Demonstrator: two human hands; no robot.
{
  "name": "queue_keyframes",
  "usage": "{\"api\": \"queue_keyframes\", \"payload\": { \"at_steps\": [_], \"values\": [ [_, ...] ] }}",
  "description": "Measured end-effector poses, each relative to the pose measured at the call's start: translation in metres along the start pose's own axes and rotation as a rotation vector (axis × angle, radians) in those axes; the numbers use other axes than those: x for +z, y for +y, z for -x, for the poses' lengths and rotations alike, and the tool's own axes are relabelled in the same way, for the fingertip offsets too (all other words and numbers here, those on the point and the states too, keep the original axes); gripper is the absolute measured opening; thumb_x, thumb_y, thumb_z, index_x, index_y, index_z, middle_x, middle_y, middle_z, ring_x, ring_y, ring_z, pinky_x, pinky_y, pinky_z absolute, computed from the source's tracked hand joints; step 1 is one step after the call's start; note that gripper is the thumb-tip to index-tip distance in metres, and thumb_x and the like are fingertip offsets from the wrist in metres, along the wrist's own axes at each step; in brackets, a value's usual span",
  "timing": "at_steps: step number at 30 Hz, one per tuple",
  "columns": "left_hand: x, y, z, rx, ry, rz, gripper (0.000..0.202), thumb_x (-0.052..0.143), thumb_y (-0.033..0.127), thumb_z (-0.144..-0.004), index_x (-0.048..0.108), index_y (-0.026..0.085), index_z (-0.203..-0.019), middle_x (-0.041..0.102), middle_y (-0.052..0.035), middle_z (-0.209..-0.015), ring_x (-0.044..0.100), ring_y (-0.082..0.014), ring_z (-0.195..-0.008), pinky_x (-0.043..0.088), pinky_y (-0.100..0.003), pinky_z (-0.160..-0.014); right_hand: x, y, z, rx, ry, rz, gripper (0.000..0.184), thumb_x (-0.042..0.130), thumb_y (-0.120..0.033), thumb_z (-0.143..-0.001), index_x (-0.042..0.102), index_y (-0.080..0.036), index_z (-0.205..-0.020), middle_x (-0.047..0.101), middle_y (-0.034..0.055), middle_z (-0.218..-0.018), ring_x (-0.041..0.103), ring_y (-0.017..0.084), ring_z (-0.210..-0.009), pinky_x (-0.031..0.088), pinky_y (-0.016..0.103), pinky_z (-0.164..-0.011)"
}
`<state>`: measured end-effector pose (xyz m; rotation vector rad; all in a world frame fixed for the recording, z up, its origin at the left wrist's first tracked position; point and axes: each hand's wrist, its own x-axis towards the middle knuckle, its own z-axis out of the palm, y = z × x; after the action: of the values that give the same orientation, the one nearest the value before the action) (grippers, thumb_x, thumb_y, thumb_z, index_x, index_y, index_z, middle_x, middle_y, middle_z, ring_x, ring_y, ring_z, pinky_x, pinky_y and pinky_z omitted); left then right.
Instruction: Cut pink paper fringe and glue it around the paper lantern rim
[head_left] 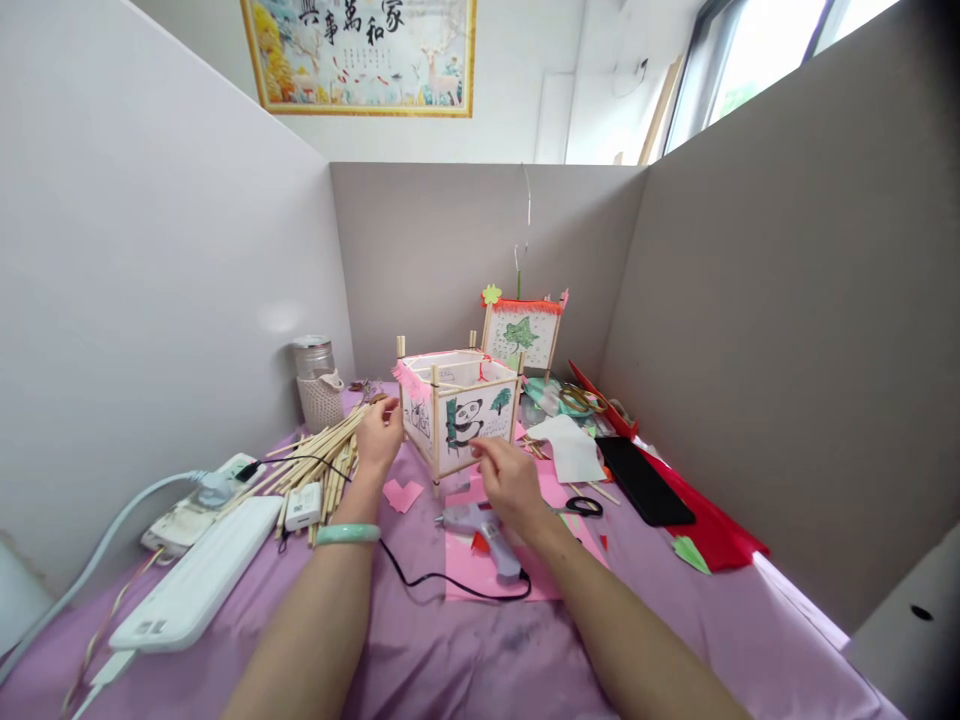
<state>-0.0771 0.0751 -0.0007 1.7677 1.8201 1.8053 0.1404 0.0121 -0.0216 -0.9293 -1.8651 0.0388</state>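
White lantern point(459, 412), left hand's point(379, 437) touch unclear; scissors point(571, 508) partly behind right hand point(511, 482)

Far base of panda box point(463, 415) hidden; poster point(375, 70) cut off at top.

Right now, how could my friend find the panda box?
Find the purple cloth, then the left hand and right hand. At their fingertips is the panda box, framed in sticks. The box behind shows a green drawing; this one shows a panda.
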Motion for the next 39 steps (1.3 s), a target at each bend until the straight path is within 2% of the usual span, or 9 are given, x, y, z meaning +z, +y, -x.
{"api": "queue_keyframes", "payload": {
  "at_steps": [3, 5, 7, 10, 17, 24, 32, 36, 39],
  "values": [
    [-0.012, 0.018, 0.011, 0.14, 0.103, -0.084, 0.031, 0.045, 0.038, -0.084, 0.062, 0.018, -0.069, 0.061, -0.0029, -0.062, 0.055, -0.0147, -0.06, 0.041, -0.026, -0.063, -0.013, 0.018, -0.006, 0.216, 0.181, 0.033, 0.031, 0.033, -0.021, -0.088, 0.058, -0.018, -0.107, 0.066, 0.0042, -0.09, 0.061, 0.016, -0.081, 0.044, 0.027, -0.075],
    [-0.017, 0.028, 0.02, 0.319, 0.037, -0.117, 0.038, 0.044, 0.041, -0.085, 0.057, 0.018, -0.058, 0.057, -0.0022, -0.056, 0.051, -0.0124, -0.055, 0.038, -0.025, -0.059, -0.017, 0.033, -0.01, 0.374, 0.253, 0.074, 0.033, 0.031, -0.026, -0.089, 0.056, -0.018, -0.109, 0.066, 0.0054, -0.094, 0.06, 0.018, -0.084, 0.044, 0.028, -0.075],
    [-0.018, 0.035, 0.027, 0.482, -0.091, -0.155, 0.043, 0.046, 0.043, -0.085, 0.051, 0.018, -0.05, 0.053, -0.0012, -0.051, 0.046, -0.0109, -0.05, 0.034, -0.025, -0.055, -0.018, 0.049, -0.013, 0.472, 0.244, 0.117, 0.034, 0.033, -0.026, -0.087, 0.056, -0.016, -0.109, 0.064, 0.0084, -0.102, 0.058, 0.02, -0.092, 0.043, 0.031, -0.079],
    [-0.017, 0.04, 0.033, 0.579, -0.232, -0.211, 0.045, 0.049, 0.049, -0.082, 0.051, 0.018, -0.05, 0.053, -0.0008, -0.051, 0.044, -0.0103, -0.049, 0.031, -0.025, -0.052, -0.013, 0.068, -0.014, 0.522, 0.107, 0.165, 0.036, 0.04, -0.022, -0.082, 0.054, -0.014, -0.115, 0.059, 0.0133, -0.113, 0.056, 0.021, -0.1, 0.041, 0.031, -0.084],
    [-0.017, 0.035, 0.03, 0.508, -0.316, -0.339, 0.041, 0.046, 0.051, -0.083, 0.056, 0.019, -0.06, 0.056, -0.0014, -0.053, 0.049, -0.0128, -0.05, 0.029, -0.025, -0.052, -0.007, 0.076, -0.013, 0.468, -0.065, 0.111, 0.025, 0.045, -0.018, -0.079, 0.061, -0.02, -0.098, 0.069, 0.0039, -0.091, 0.063, 0.018, -0.085, 0.042, 0.027, -0.077],
    [-0.024, 0.022, 0.018, 0.412, -0.235, -0.384, 0.036, 0.043, 0.045, -0.087, 0.057, 0.02, -0.064, 0.059, -0.0025, -0.058, 0.052, -0.0154, -0.055, 0.028, -0.026, -0.055, -0.009, 0.059, -0.012, 0.429, -0.094, 0.105, 0.016, 0.05, -0.017, -0.076, 0.062, -0.022, -0.086, 0.069, 0.0001, -0.082, 0.062, 0.016, -0.079, 0.042, 0.024, -0.07],
    [-0.019, 0.019, 0.016, 0.27, -0.341, -0.366, 0.034, 0.039, 0.043, -0.089, 0.057, 0.021, -0.07, 0.061, -0.0029, -0.061, 0.056, -0.0171, -0.06, 0.029, -0.026, -0.056, -0.012, 0.052, -0.008, 0.408, -0.082, 0.171, 0.015, 0.05, -0.022, -0.078, 0.061, -0.019, -0.089, 0.067, 0.0036, -0.085, 0.06, 0.017, -0.078, 0.04, 0.025, -0.069],
    [-0.021, 0.023, 0.018, 0.227, -0.285, -0.363, 0.042, 0.035, 0.049, -0.089, 0.055, 0.021, -0.063, 0.06, -0.0038, -0.058, 0.056, -0.0173, -0.058, 0.03, -0.026, -0.055, -0.01, 0.052, -0.006, 0.385, -0.102, 0.195, 0.013, 0.053, -0.023, -0.078, 0.059, -0.019, -0.088, 0.066, 0.0033, -0.084, 0.059, 0.016, -0.077, 0.04, 0.025, -0.069],
    [-0.02, 0.025, 0.019, 0.179, -0.214, -0.402, 0.043, 0.046, 0.061, -0.078, 0.054, 0.021, -0.064, 0.061, -0.004, -0.058, 0.056, -0.0194, -0.058, 0.028, -0.027, -0.051, -0.008, 0.051, -0.005, 0.376, -0.099, 0.216, 0.01, 0.053, -0.021, -0.078, 0.058, -0.019, -0.086, 0.066, 0.0034, -0.082, 0.059, 0.016, -0.077, 0.039, 0.025, -0.069]
  ]
}}
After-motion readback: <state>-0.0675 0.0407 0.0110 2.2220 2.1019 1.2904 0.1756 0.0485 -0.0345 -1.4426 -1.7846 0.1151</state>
